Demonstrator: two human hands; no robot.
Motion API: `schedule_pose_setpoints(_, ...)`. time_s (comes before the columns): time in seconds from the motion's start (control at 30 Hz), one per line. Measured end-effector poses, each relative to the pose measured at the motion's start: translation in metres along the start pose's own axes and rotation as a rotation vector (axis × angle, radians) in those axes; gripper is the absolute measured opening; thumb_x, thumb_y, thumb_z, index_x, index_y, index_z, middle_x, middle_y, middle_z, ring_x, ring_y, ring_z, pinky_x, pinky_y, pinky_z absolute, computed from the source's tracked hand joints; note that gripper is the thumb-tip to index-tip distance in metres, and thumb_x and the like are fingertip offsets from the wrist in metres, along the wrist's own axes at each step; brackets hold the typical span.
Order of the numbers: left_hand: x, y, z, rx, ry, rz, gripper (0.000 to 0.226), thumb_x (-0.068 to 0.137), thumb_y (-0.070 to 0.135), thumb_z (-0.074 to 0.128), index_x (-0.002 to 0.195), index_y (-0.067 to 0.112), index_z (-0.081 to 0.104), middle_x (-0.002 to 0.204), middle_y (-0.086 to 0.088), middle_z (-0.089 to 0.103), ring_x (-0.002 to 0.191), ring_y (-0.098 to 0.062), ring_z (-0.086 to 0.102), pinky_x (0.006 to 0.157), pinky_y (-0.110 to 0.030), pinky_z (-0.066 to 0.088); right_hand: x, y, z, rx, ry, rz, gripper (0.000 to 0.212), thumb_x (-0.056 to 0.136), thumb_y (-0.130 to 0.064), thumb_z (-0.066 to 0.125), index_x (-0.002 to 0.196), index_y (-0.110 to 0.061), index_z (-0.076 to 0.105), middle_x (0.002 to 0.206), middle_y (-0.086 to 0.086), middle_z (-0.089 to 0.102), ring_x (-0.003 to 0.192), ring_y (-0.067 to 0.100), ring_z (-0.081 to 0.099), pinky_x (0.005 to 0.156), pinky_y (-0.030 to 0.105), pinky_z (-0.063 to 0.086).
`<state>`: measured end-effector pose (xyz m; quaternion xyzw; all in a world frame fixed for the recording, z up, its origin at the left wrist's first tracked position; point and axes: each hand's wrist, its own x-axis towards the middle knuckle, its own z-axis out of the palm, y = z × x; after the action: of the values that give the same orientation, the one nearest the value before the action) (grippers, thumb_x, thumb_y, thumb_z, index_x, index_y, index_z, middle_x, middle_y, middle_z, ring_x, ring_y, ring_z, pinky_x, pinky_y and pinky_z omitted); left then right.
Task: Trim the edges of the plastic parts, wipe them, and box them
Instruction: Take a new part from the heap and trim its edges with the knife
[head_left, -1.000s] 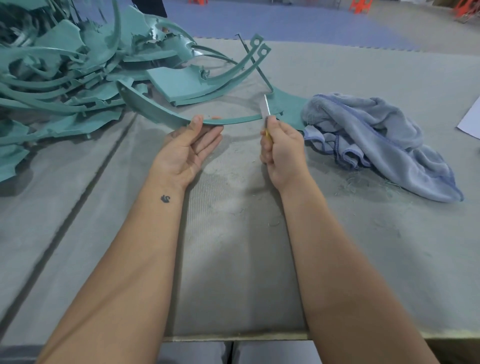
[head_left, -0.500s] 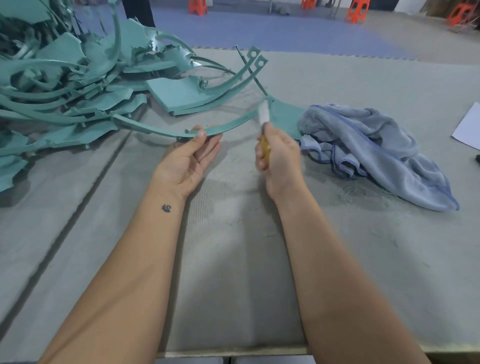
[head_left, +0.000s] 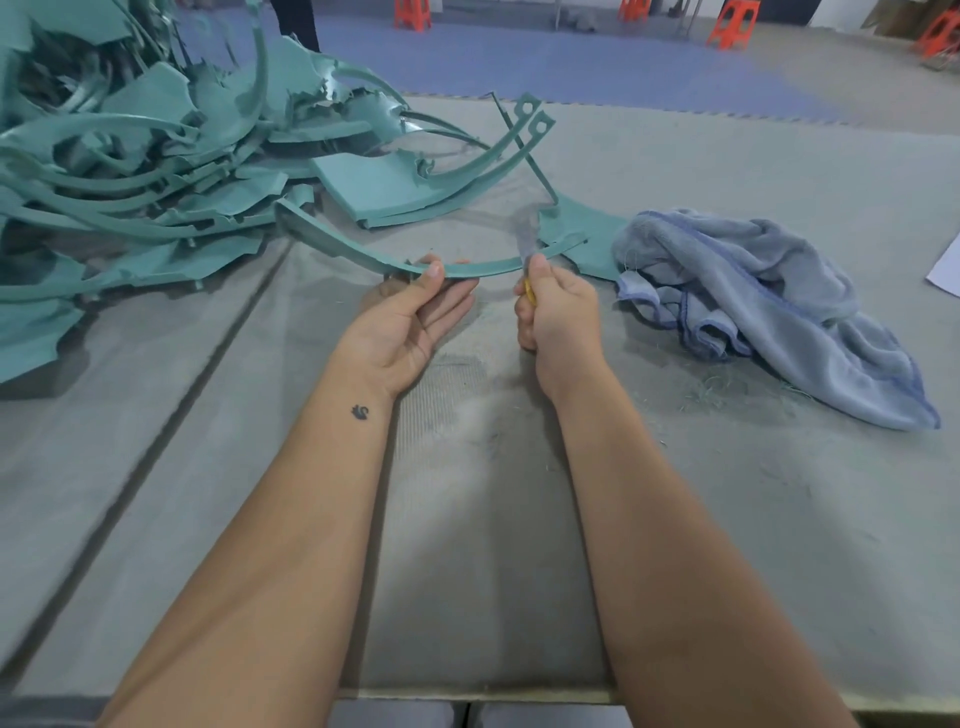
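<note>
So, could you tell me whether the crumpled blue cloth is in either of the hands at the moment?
No, the crumpled blue cloth lies untouched on the table, beside the right hand.

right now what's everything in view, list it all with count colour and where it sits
curved plastic strip: one, teal, held above the table centre
knife: one, yellow handle, blurred blade at the strip's right end
pile of plastic parts: many, teal, far left of the table
cloth: one, blue-grey, crumpled at the right
sheet of paper: one, white, right edge
table: one, grey felt-like top
stools: several, orange, on the floor beyond
left hand: pinches the strip with thumb and fingers
right hand: grips the knife handle
</note>
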<state>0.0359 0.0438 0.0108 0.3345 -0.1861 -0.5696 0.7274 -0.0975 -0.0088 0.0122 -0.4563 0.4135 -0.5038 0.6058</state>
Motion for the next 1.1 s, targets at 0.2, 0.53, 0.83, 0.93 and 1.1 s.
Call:
schedule_pose_setpoints(0.2, 0.001, -0.004, 0.006, 0.067, 0.027, 0.057, 0.006, 0.094, 0.002, 0.056, 0.09, 0.005, 0.06, 0.079, -0.012, 0.074, 0.074, -0.018, 0.074, 0.074, -0.032, 0.061, -0.01, -0.002, 0.023, -0.236, -0.13, 0.03, 0.039, 0.099, -0.028, 0.05, 0.063, -0.014, 0.052, 0.041, -0.001, 0.041, 0.031, 0.006, 0.03, 0.033, 0.016, 0.022)
schedule_pose_setpoints(0.53, -0.006, -0.002, 0.0, 0.172, 0.001, 0.068, 0.021, 0.098, 0.018, 0.05, 0.102, -0.002, 0.055, 0.068, -0.014, 0.049, 0.044, -0.021, 0.049, 0.039, -0.028, 0.043, -0.025, 0.006, 0.044, -0.211, -0.229, -0.024, 0.042, 0.101, -0.025, 0.046, 0.063, -0.011, 0.053, 0.039, -0.001, 0.045, 0.031, 0.009, 0.035, 0.034, 0.017, 0.026)
schedule_pose_setpoints(0.83, -0.003, 0.002, -0.004, -0.068, 0.016, 0.055, 0.007, 0.097, 0.009, 0.052, 0.097, 0.006, 0.059, 0.091, -0.015, 0.074, 0.086, -0.023, 0.073, 0.085, -0.034, 0.058, -0.015, 0.004, 0.028, 0.068, -0.155, 0.039, 0.037, 0.103, -0.025, 0.043, 0.069, -0.013, 0.05, 0.048, -0.003, 0.038, 0.039, 0.007, 0.026, 0.036, 0.018, 0.02)
schedule_pose_setpoints(0.93, -0.001, 0.002, -0.004, -0.062, 0.009, 0.048, 0.006, 0.096, 0.008, 0.052, 0.098, 0.006, 0.058, 0.091, -0.015, 0.075, 0.086, -0.023, 0.073, 0.085, -0.034, 0.058, -0.014, 0.005, 0.028, 0.093, -0.12, 0.055, 0.037, 0.103, -0.025, 0.044, 0.069, -0.012, 0.05, 0.048, -0.003, 0.039, 0.04, 0.007, 0.026, 0.036, 0.018, 0.021)
schedule_pose_setpoints(1.1, -0.002, 0.0, -0.004, -0.073, 0.006, 0.034, 0.007, 0.095, 0.005, 0.053, 0.097, 0.004, 0.06, 0.09, -0.017, 0.074, 0.084, -0.025, 0.074, 0.077, -0.034, 0.06, -0.014, 0.004, 0.029, 0.146, -0.064, 0.069, 0.036, 0.103, -0.024, 0.045, 0.07, -0.012, 0.051, 0.045, -0.007, 0.041, 0.038, 0.004, 0.03, 0.035, 0.016, 0.024)
